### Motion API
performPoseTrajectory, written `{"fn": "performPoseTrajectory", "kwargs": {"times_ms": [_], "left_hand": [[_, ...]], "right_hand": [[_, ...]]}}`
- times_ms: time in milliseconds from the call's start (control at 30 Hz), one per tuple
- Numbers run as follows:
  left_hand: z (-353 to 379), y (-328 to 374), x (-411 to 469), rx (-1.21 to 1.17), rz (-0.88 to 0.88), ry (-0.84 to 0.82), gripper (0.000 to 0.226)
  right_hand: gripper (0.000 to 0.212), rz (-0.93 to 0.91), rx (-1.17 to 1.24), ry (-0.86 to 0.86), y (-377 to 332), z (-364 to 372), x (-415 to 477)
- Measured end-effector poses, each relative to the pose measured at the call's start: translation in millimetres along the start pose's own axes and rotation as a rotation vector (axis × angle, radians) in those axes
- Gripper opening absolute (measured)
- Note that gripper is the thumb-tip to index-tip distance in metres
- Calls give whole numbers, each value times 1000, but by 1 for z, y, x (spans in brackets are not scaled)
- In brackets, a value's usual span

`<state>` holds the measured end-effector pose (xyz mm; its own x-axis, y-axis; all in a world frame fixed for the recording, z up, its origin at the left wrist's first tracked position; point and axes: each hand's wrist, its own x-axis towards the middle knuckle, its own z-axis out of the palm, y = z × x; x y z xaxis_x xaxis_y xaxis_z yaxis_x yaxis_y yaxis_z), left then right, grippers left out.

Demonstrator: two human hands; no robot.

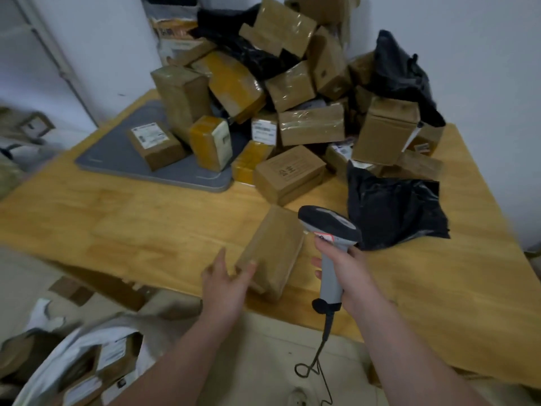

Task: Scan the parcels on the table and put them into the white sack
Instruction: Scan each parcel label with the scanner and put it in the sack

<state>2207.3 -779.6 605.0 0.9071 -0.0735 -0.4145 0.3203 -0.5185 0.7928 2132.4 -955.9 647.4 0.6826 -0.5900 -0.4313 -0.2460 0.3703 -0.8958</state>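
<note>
A plain brown cardboard parcel (275, 250) lies near the front edge of the wooden table (140, 218). My left hand (228, 281) touches its near left corner, fingers spread and fairly straight. My right hand (345, 269) grips the grey handle of a barcode scanner (329, 227), whose dark head hovers just right of that parcel. The white sack (73, 358) gapes open on the floor at lower left, with several labelled boxes inside it.
A big heap of taped brown boxes (295, 89) and black plastic mailers (392, 209) fills the table's back and right. A grey mat (123, 159) carries a labelled box (155, 145). The scanner cable (319, 356) dangles below the table edge.
</note>
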Motion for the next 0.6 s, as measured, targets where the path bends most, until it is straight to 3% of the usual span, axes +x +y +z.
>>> {"fn": "performPoseTrajectory", "kwargs": {"times_ms": [100, 200, 267, 433, 500, 600], "left_hand": [[7, 13, -8, 361, 283, -68, 98], [15, 19, -6, 543, 345, -129, 104], [11, 22, -1, 464, 299, -113, 101], [-11, 12, 9, -118, 27, -144, 63], [-16, 2, 7, -64, -19, -169, 56], [-18, -12, 7, 133, 42, -161, 66]], "right_hand": [[7, 2, 8, 5, 4, 12, -7], [8, 11, 11, 26, 4, 16, -14], [13, 21, 12, 37, 0, 13, -18], [22, 13, 32, 26, -16, 5, -24], [18, 6, -16, 0, -20, 5, -26], [17, 3, -152, -47, -25, 9, -29]]}}
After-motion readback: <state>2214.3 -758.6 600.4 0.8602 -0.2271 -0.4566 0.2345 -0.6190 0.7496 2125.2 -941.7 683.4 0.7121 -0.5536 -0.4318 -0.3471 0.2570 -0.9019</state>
